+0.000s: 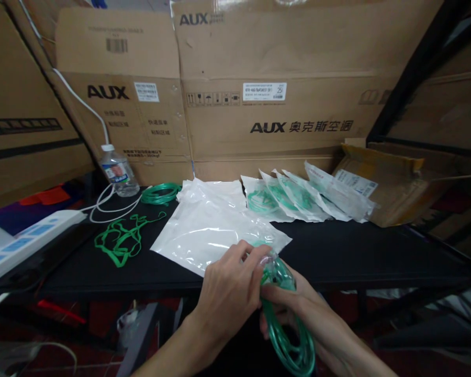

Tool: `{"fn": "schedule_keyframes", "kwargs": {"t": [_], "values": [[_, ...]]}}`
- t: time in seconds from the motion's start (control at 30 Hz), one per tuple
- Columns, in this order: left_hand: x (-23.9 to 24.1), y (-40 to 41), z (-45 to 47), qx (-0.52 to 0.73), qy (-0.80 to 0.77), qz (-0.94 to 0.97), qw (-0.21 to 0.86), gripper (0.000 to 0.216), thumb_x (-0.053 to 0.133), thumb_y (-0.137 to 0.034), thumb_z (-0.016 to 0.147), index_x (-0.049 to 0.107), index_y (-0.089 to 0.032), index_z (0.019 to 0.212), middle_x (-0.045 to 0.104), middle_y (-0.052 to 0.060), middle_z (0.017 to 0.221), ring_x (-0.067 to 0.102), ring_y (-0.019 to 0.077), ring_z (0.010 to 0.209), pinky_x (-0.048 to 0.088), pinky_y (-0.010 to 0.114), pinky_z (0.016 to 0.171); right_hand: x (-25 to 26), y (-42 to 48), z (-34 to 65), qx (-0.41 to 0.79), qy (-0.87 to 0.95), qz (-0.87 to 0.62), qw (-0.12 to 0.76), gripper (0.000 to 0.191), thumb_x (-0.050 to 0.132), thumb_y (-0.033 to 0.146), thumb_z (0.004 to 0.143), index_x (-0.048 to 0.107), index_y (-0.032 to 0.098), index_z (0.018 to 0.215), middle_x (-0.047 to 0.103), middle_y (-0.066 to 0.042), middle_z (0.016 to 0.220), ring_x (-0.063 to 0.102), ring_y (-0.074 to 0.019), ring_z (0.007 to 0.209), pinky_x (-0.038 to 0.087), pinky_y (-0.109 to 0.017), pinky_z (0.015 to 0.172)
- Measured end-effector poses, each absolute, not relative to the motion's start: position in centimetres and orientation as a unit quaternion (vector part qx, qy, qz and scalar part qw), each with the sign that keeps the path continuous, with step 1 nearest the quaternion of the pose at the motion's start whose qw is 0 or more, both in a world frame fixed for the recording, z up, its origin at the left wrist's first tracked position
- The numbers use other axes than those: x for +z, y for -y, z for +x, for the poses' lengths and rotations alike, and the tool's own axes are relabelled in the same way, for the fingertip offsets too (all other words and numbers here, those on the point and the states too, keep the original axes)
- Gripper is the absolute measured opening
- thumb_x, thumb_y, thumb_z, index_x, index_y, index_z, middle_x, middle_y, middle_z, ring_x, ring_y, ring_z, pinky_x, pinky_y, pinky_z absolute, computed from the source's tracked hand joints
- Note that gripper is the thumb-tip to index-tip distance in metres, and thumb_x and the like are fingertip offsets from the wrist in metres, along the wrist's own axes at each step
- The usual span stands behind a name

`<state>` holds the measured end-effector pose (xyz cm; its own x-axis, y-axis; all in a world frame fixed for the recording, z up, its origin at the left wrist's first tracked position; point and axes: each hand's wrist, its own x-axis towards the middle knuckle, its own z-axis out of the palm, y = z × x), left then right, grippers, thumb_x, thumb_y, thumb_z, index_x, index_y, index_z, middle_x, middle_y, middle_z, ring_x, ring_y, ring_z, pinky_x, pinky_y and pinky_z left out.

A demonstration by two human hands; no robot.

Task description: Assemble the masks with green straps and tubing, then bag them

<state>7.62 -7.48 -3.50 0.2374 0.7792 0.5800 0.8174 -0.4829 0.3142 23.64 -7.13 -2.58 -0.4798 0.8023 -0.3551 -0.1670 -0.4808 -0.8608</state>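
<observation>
The left hand [227,293] and right hand [288,309] clasp a green tube [288,343] — unbagged — beside the empty bags [204,230]; filled bags [298,201] lie right of those.

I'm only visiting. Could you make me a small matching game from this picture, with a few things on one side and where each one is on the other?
Things:
1. clear plastic water bottle
2. long white power strip
3. coil of green plastic tubing
4. white sealed packets

Places:
A. fanned out beside the open cardboard box
B. held between the left hand and right hand
C. far left of the view
D. back left of the black table

Pairs: 1-D, 2-C, 3-B, 4-A.
</observation>
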Motion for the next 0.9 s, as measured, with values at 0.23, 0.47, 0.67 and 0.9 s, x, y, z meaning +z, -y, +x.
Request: {"fn": "schedule_keyframes", "kwargs": {"t": [0.23, 0.47, 0.67, 0.9], "values": [[-4.0, 7.0, 8.0, -0.383, 0.491, -0.781, 0.044, 0.017, 0.05, -0.028, 0.103, 0.063, -0.026, 0.114, 0.067, 0.002, 0.097, 0.067, 0.0205, 0.088, 0.057, 0.033, 0.072, -3.5, 7.3, 23.5, 0.777, 0.391, -0.357, 0.34, 0.067, 0.076, 0.032, 0.081, 0.044, 0.026, 0.139, 0.071, 0.001, 0.08, 0.071, -0.0192, 0.06, 0.054, -0.031, 0.061], [-3.9, 6.4, 7.1, -0.387, 0.478, -0.786, 0.066, 0.025, 0.046, -0.023, 0.104, 0.06, -0.019, 0.125, 0.067, 0.005, 0.092, 0.067, 0.0198, 0.084, 0.057, 0.032, 0.074, -4.4, 7.2, 24.3, 0.816, 0.353, -0.272, 0.369, 0.056, 0.058, 0.044, 0.092, 0.046, 0.026, 0.143, 0.075, -0.005, 0.091, 0.073, -0.0236, 0.077, 0.053, -0.037, 0.077], [-3.7, 6.3, 6.9, -0.372, 0.471, -0.793, 0.105, 0.022, 0.046, -0.02, 0.103, 0.066, -0.019, 0.113, 0.068, 0.005, 0.094, 0.068, 0.0193, 0.083, 0.056, 0.029, 0.068, -3.6, 7.3, 24.4, 0.781, 0.365, -0.346, 0.369, 0.067, 0.075, 0.045, 0.087, 0.048, 0.027, 0.145, 0.076, -0.003, 0.087, 0.074, -0.0224, 0.074, 0.054, -0.035, 0.077], [-4.0, 7.1, 8.0, -0.463, 0.4, -0.79, 0.04, 0.016, 0.053, -0.021, 0.102, 0.066, -0.023, 0.11, 0.07, 0.004, 0.096, 0.068, 0.0167, 0.09, 0.058, 0.027, 0.075, -3.6, 7.0, 24.3, 0.761, 0.389, -0.386, 0.347, 0.063, 0.079, 0.054, 0.081, 0.062, 0.024, 0.133, 0.077, -0.004, 0.1, 0.074, -0.0227, 0.089, 0.055, -0.032, 0.084]]}}
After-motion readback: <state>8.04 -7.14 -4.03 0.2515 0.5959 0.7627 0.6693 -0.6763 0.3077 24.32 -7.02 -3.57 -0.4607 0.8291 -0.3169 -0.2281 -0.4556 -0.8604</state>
